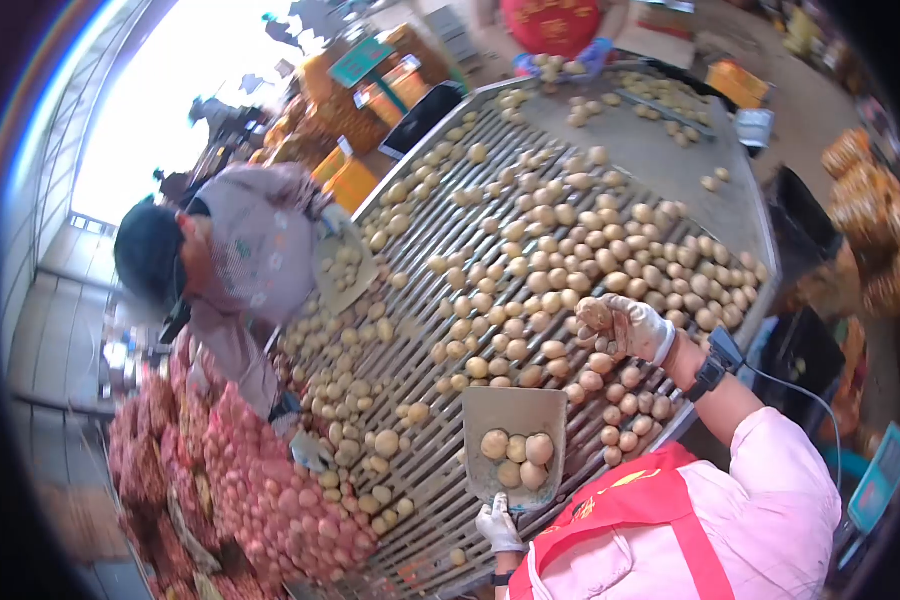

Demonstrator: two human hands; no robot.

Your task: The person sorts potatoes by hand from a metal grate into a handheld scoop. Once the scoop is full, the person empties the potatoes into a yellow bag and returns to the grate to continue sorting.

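Observation:
My left hand (500,524), in a white glove, is closed on the handle of a flat scoop (478,408) at the lower middle. Several round potatoes (516,447) lie in the scoop, which rests over the slatted table (415,540). To the upper right, my right hand (625,328), in a dirty white glove, has its fingers curled around a brownish potato (594,314). Many loose potatoes (590,250) spread over the slats beside and beyond this hand.
A co-worker (260,240) leans over the left edge with another scoop (346,266). A second person (552,30) stands at the far end. Red mesh sacks (260,490) lie lower left. Black bins (805,345) and a teal-framed screen (885,470) stand at the right.

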